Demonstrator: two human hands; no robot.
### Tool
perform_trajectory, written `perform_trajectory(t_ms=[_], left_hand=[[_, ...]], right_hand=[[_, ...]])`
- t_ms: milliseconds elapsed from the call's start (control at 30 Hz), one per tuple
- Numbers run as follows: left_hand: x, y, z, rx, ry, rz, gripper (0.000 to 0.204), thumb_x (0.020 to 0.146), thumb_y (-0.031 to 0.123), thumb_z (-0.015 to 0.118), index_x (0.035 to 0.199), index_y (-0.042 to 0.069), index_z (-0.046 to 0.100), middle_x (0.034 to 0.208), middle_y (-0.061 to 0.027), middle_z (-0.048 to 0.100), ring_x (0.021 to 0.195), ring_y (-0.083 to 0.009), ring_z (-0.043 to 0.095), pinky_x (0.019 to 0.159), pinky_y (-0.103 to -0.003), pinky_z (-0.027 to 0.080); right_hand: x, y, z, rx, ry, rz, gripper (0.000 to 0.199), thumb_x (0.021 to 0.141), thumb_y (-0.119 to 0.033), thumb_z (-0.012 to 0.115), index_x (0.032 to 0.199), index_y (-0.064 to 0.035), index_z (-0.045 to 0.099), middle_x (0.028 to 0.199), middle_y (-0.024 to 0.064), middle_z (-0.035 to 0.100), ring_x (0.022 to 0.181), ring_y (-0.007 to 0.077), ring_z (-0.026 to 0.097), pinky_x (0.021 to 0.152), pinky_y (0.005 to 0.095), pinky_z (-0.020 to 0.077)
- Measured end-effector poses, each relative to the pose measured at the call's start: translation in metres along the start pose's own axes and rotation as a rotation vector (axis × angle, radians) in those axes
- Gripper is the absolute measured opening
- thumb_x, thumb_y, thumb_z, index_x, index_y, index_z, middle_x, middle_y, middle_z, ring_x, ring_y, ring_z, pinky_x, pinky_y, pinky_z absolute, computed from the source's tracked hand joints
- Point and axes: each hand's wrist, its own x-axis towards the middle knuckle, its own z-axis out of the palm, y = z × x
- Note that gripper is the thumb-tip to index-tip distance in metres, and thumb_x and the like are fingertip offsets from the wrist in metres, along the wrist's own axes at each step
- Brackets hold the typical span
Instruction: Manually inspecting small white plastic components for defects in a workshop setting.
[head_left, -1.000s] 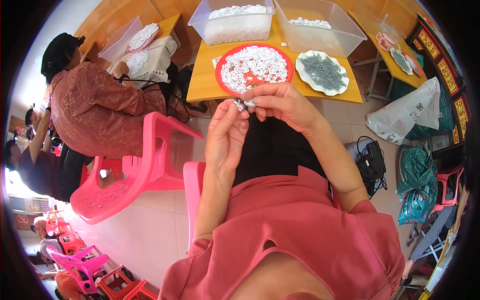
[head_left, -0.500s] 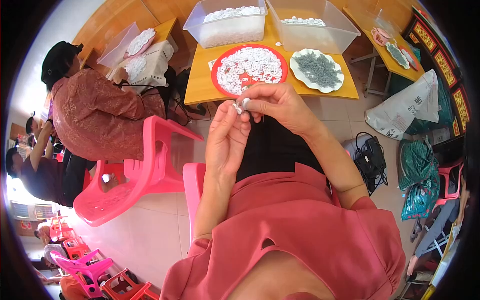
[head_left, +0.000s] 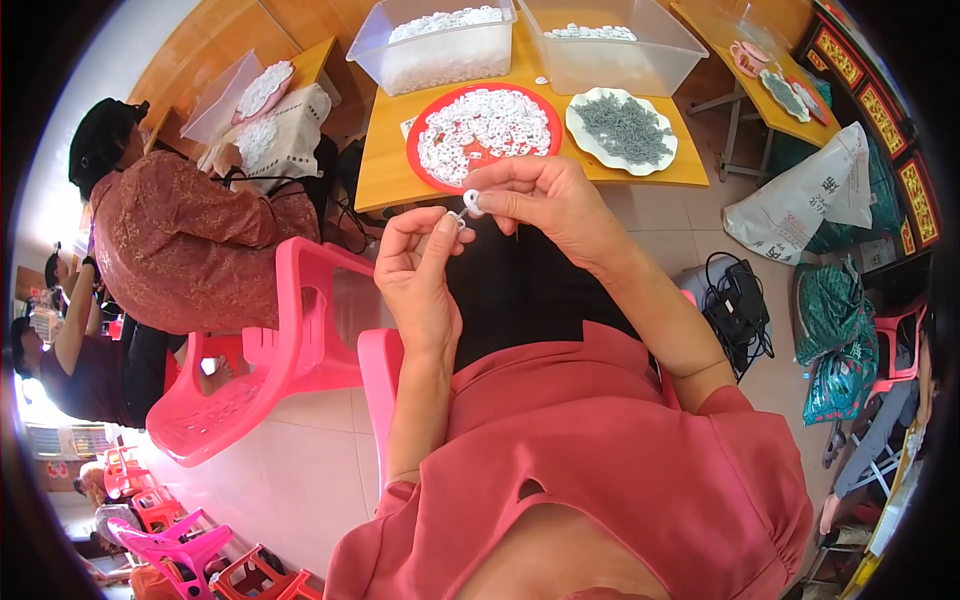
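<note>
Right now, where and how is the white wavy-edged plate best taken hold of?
Probably by its wavy rim, from the near right: the clear tub stands behind and the round red tray close on its left. Keep it level, as grey pieces cover its middle.

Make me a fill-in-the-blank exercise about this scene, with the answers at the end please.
The round tray is coloured ____.
The scalloped plate is heaped with small parts coloured ____.
Behind the tray stand ____ clear plastic bins.
The left hand and right hand pinch small pieces coloured ____.

Missing words: red; grey; two; white.
</note>
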Motion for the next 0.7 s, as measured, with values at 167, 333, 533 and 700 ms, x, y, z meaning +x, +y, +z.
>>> perform_trajectory(t_ms=[167, 333, 533, 700], left_hand=[[-0.0009, -0.0011, 0.0028, 0.051, 0.011, 0.044, 0.012, 0.097, 0.0, 0.071, 0.109, 0.002, 0.068, 0.094, -0.0057, 0.072, 0.081, -0.0128, 0.07, 0.074, -0.023, 0.053], [-0.0016, -0.0015, 0.003, 0.105, 0.019, 0.074, 0.012, 0.097, 0.002, 0.073, 0.108, 0.003, 0.068, 0.095, -0.0045, 0.073, 0.081, -0.0114, 0.072, 0.067, -0.02, 0.049], [-0.0049, 0.0004, 0.0047, 0.156, 0.016, 0.121, 0.013, 0.096, 0.003, 0.075, 0.107, 0.004, 0.068, 0.094, -0.0035, 0.073, 0.081, -0.0107, 0.073, 0.062, -0.017, 0.044], [-0.0049, 0.0013, 0.0043, 0.165, 0.008, 0.099, 0.015, 0.096, -0.005, 0.071, 0.109, -0.002, 0.067, 0.097, -0.0065, 0.072, 0.083, -0.0128, 0.072, 0.078, -0.024, 0.058]], right_hand=[[-0.0004, 0.0002, -0.0002, 0.005, 0.0, -0.004, 0.023, 0.097, -0.008, 0.073, 0.117, 0.0029, 0.074, 0.094, 0.0033, 0.075, 0.075, 0.0061, 0.064, 0.068, 0.0205, 0.0526], [-0.0013, -0.0009, 0.0007, -0.019, 0.006, -0.013, 0.022, 0.097, -0.008, 0.074, 0.116, 0.0031, 0.075, 0.093, 0.0035, 0.076, 0.075, 0.0061, 0.065, 0.068, 0.0205, 0.0529], [-0.0061, -0.0049, 0.0074, -0.154, 0.063, -0.049, 0.021, 0.097, -0.007, 0.074, 0.116, 0.0009, 0.076, 0.09, 0.0004, 0.073, 0.074, 0.0042, 0.061, 0.066, 0.0195, 0.0497], [-0.0052, -0.0041, 0.0035, -0.176, 0.061, -0.083, 0.02, 0.097, -0.008, 0.073, 0.114, 0.0024, 0.075, 0.09, 0.0025, 0.075, 0.074, 0.006, 0.065, 0.067, 0.0212, 0.0533]])
